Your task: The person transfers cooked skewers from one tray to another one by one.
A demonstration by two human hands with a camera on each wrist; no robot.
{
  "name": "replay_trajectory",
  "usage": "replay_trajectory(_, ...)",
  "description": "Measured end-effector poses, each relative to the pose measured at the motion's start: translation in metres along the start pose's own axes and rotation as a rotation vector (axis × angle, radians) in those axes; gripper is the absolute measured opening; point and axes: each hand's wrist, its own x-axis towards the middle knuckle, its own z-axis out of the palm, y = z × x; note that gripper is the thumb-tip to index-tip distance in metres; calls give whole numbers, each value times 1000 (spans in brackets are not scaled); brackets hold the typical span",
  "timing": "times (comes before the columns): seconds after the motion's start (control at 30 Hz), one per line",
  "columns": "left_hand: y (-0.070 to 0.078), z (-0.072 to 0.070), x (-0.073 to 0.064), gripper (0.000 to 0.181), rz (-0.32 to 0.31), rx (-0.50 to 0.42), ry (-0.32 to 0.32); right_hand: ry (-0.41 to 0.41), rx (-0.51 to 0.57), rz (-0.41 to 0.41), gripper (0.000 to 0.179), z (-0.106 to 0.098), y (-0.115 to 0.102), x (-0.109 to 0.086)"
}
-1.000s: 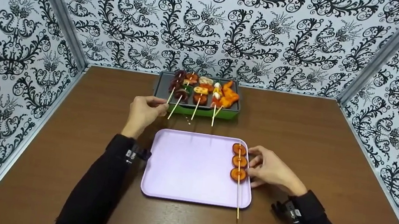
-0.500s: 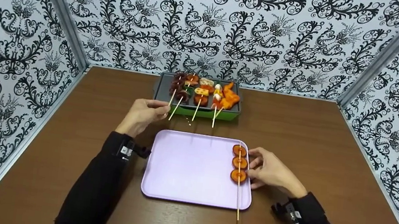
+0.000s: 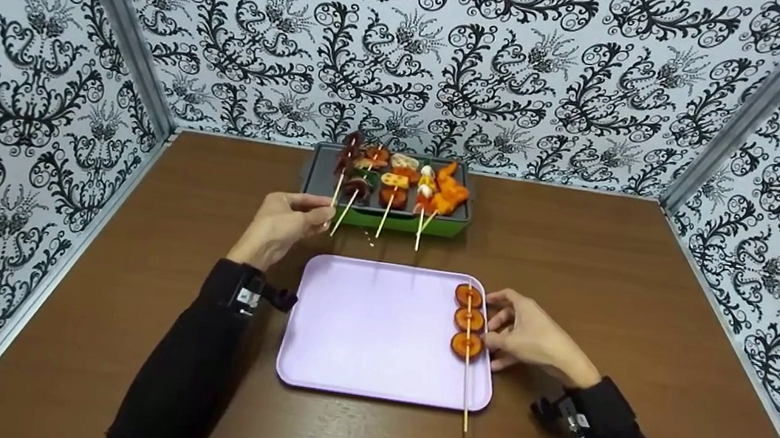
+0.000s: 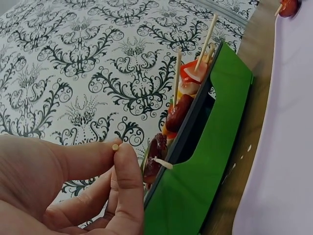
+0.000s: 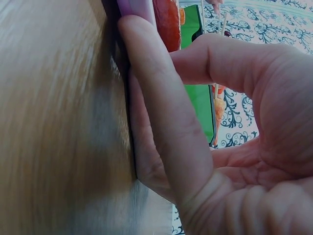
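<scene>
My left hand point(image 3: 281, 224) pinches the bare end of a skewer point(image 3: 348, 158) strung with dark red pieces, at the left of the grill point(image 3: 408, 223). The round stick end point(image 4: 115, 147) shows between thumb and finger in the left wrist view. That skewer's food end stands raised over the grill plate. At the lilac tray's point(image 3: 375, 336) right edge, my right hand point(image 3: 532, 333) grips the rim with curled fingers. Beside those fingers, a skewer of three round orange slices point(image 3: 470, 321) lies along the tray's right side, its stick jutting over the near rim.
Several other skewers point(image 3: 393, 195) lie on the green grill, sticks pointing toward the tray. Small pale marks point(image 3: 371, 244) show on the wooden table point(image 3: 613, 276) between grill and tray. Patterned walls point(image 3: 411, 50) enclose the back and sides.
The dark red skewer's far end has risen from the grill plate as my left hand holds its stick. The right hand and tray have stayed in place.
</scene>
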Motion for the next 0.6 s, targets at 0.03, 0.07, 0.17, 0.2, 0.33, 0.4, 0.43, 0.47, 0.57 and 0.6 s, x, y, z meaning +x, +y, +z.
replay_trajectory(0.03, 1, 1, -1, 39, 7, 6, -3, -2, -2, -2, 77, 0, 0, 0)
replay_trajectory(0.07, 2, 2, -3, 39, 15, 10, -3, -3, -1, -1, 77, 0, 0, 0)
replay_trajectory(0.17, 4, 5, -7, 39, 41, 8, -18, -10, -5, -12, 77, 0, 0, 0)
replay_trajectory(0.2, 5, 5, -8, 40, 46, 5, -24, -10, -4, -15, 77, 0, -1, -1)
replay_trajectory(0.33, 8, 8, -14, 44, 67, -6, -45, -6, 2, -24, 78, 1, -1, -2)
replay_trajectory(0.4, 9, 9, -17, 45, 79, -4, -55, -3, 5, -24, 78, 1, -2, -3)
replay_trajectory(0.43, 10, 10, -19, 45, 85, -4, -60, -2, 4, -24, 78, 2, -2, -3)
replay_trajectory(0.47, 10, 11, -21, 44, 88, -4, -65, -3, 1, -25, 78, 2, -2, -3)
replay_trajectory(0.57, 12, 14, -26, 42, 92, 1, -65, 1, -6, -15, 77, 2, -2, -2)
replay_trajectory(0.6, 12, 15, -28, 41, 91, 5, -64, 2, -9, -12, 77, 2, -1, -1)
